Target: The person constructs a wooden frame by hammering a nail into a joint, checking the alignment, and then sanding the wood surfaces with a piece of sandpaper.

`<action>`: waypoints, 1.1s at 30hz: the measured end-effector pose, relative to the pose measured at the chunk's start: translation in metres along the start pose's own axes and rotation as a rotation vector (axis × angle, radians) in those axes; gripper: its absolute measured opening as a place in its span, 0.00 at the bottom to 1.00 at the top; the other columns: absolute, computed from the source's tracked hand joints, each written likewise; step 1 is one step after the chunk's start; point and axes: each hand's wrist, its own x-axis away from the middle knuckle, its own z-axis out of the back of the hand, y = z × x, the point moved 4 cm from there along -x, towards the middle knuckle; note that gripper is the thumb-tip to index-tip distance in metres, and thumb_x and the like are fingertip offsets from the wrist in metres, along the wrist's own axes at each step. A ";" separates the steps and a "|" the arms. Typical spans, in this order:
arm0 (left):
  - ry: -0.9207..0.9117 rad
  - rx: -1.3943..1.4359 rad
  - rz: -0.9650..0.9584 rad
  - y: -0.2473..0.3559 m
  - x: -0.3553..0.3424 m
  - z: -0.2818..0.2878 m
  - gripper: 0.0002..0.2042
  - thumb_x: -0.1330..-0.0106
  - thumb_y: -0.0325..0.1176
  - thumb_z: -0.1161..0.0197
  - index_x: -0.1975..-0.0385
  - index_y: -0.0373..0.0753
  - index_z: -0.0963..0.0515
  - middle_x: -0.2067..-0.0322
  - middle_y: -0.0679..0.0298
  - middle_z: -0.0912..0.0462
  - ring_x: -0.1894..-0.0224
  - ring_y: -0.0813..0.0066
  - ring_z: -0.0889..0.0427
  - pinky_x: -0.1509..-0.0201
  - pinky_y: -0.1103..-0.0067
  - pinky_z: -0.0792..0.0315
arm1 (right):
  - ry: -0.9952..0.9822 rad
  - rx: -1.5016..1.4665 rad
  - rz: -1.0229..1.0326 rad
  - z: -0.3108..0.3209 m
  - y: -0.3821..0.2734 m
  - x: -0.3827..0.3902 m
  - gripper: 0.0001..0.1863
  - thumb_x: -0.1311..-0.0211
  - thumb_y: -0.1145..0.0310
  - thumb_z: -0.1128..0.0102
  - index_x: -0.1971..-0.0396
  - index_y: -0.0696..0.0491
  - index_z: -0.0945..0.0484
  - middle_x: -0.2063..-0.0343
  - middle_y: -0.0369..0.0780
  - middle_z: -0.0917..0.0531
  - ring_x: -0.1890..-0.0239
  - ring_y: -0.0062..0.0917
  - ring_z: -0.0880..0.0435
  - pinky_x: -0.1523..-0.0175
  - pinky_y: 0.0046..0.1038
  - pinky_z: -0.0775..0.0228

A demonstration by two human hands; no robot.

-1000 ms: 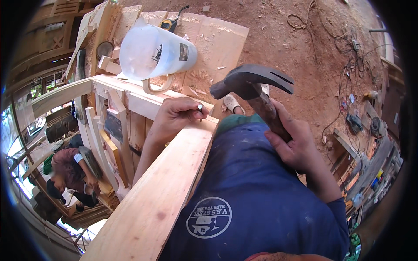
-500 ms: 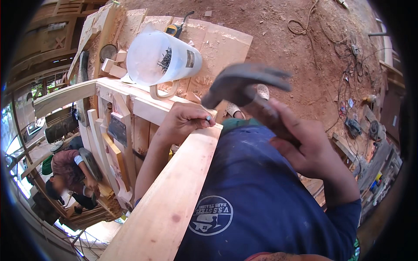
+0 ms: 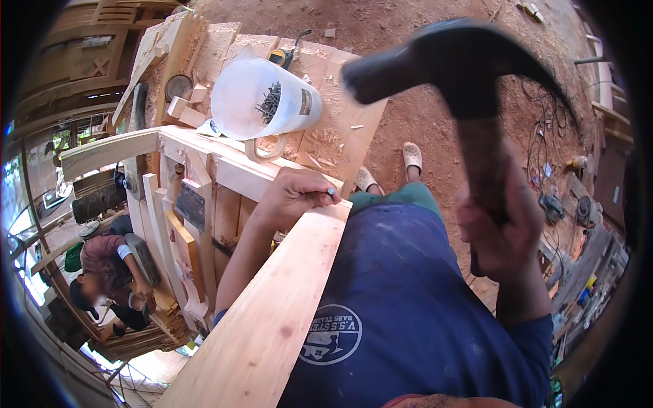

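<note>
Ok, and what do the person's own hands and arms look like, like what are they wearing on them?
The left hand and right hand are both bare, with no gloves. The left forearm and right forearm are uncovered too. A plain dark blue sleeve covers the upper right arm. The right hand is too blurry to check for rings.

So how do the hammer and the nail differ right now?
The hammer is large, dark-headed and brown-handled; the nail is small, showing mainly a pale head.
The hammer is raised in the right hand, clear of the board; the nail is in the left hand at the board's end.
The hammer looks blurred; the nail looks sharper.
Both are hand-held.
</note>
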 end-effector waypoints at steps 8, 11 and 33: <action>-0.067 -0.076 0.016 0.004 -0.004 0.001 0.08 0.41 0.15 0.31 0.64 0.32 0.15 0.68 0.61 0.10 0.65 0.73 0.11 0.57 0.77 0.18 | -0.500 0.407 -0.300 -0.011 -0.001 -0.003 0.36 0.33 0.74 0.36 0.26 0.55 0.38 0.50 0.51 0.14 0.50 0.47 0.12 0.46 0.38 0.22; -0.051 -0.084 0.025 0.003 -0.002 0.000 0.08 0.42 0.15 0.31 0.64 0.32 0.15 0.68 0.61 0.10 0.65 0.73 0.11 0.56 0.77 0.18 | -0.109 0.269 0.032 0.003 -0.013 -0.008 0.34 0.29 0.71 0.39 0.27 0.63 0.40 0.59 0.42 0.14 0.67 0.26 0.16 0.63 0.27 0.24; 0.218 0.194 0.367 0.025 -0.005 0.001 0.17 0.28 0.23 0.36 0.41 0.30 0.23 0.65 0.62 0.15 0.64 0.77 0.15 0.57 0.80 0.21 | 0.016 0.138 -0.349 0.001 0.054 0.019 0.37 0.33 0.76 0.38 0.25 0.57 0.39 0.59 0.39 0.13 0.70 0.16 0.20 0.63 0.22 0.26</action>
